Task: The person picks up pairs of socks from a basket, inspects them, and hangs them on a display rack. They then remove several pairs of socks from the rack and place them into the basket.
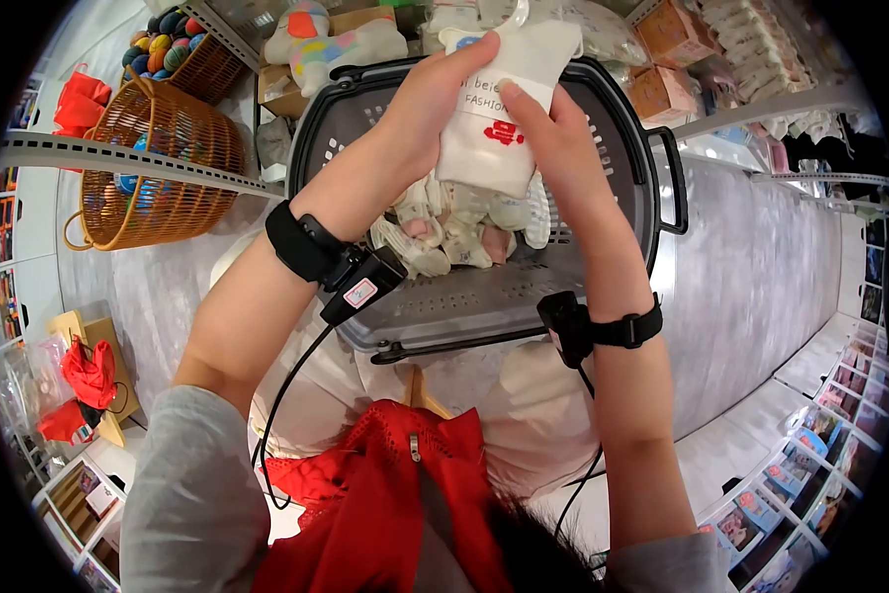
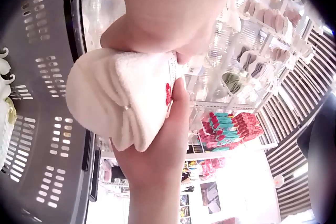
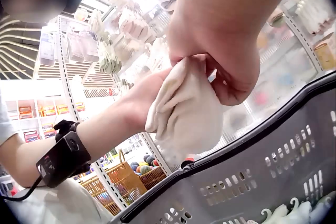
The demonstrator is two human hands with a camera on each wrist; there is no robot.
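A white pack of socks (image 1: 489, 168) with a paper band, black lettering and a red printed figure is held up over the grey basket. My left hand (image 1: 420, 109) grips its left side, thumb across the front near the top. On the other side my right hand (image 1: 563, 143) grips it, thumb pressed on the band. The left wrist view shows the folded, thick toe ends of the socks (image 2: 118, 95). Below, inside the grey slotted basket (image 1: 435, 311), lie several more packs of pale socks (image 1: 454, 237), some with white hooks.
A wicker basket (image 1: 163, 212) stands at the left, with a basket of colourful balls (image 1: 168, 44) behind it. Cardboard boxes (image 1: 667, 94) and packed goods line the shelf at the back. White metal shelf rails (image 1: 148, 156) run on both sides. A black handle (image 1: 670, 183) juts from the grey basket.
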